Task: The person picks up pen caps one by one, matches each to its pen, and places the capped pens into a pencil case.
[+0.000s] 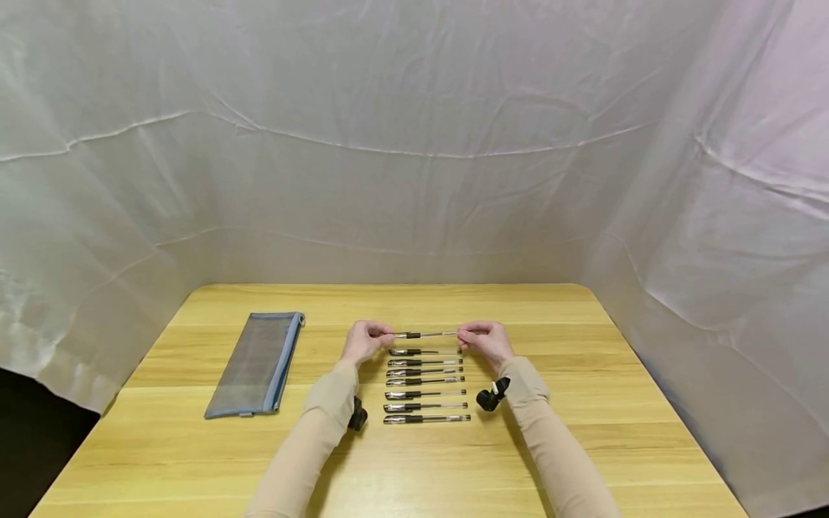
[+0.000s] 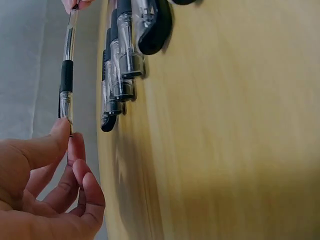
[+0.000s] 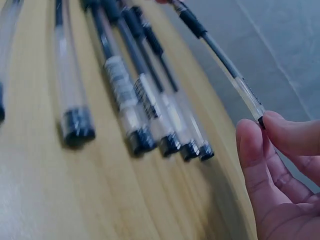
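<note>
Uncapped pen (image 1: 424,334) pinched at both ends, left hand (image 1: 364,341) at tip, right hand (image 1: 487,340) at tail; held level above table (image 1: 583,446) centre, behind pen row (image 1: 424,385), seemingly for inspection.

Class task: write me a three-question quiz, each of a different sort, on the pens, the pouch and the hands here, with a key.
1. True or false: the raised pen is pinched at both ends, by the left hand and the right hand.
2. Which side of the pen row is the pouch on?
A. left
B. right
3. Fill in: the pens lie on a wooden ____.

Key: 1 true; 2 A; 3 table.
</note>
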### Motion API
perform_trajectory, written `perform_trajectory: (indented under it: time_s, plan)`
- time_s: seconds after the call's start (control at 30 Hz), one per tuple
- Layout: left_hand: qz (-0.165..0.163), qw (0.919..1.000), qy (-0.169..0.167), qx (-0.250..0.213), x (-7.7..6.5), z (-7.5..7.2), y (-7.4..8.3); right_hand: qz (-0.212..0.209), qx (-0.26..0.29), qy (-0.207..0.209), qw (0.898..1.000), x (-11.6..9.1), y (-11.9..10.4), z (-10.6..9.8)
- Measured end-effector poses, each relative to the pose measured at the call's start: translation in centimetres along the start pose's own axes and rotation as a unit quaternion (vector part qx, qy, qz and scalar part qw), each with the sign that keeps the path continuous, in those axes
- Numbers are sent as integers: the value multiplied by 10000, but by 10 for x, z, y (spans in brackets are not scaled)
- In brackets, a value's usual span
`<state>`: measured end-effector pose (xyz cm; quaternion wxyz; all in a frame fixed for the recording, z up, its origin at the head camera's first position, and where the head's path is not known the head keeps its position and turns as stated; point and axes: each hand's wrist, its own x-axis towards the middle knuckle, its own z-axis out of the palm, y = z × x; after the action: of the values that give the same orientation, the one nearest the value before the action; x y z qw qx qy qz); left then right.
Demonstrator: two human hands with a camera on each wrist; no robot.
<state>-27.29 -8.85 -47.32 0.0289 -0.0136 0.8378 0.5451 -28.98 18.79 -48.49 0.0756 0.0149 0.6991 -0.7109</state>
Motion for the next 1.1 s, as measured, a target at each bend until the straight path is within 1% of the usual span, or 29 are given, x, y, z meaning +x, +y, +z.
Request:
perform_trajectory:
  time_s: [0.17,0.2,0.23,0.4,0.6,0.7,0.97,1.1]
  plan:
    - [9,9983,95,575,4,3,0,-101,-244,128,9996,2,1,1]
    - [8,9975,110,697,5,4,0,-101,-361,146,9992,2,1,1]
    - [-30,9970,112,761,5,5,0,-117,-452,164,9988,2,2,1]
    - [4,9940,133,1090,5,7,1,-113,-979,217,9949,3,3,1]
    - [107,9921,163,1240,6,9,-1,-54,-1247,155,9921,2,3,2]
    - [131,9909,210,1321,7,9,-2,-12,-1368,206,9904,2,3,3]
    - [85,9897,226,1411,6,10,-2,-2,-1872,363,9817,-1,1,6]
    - [86,9892,229,1446,6,10,-1,-113,-2097,356,9770,-1,1,6]
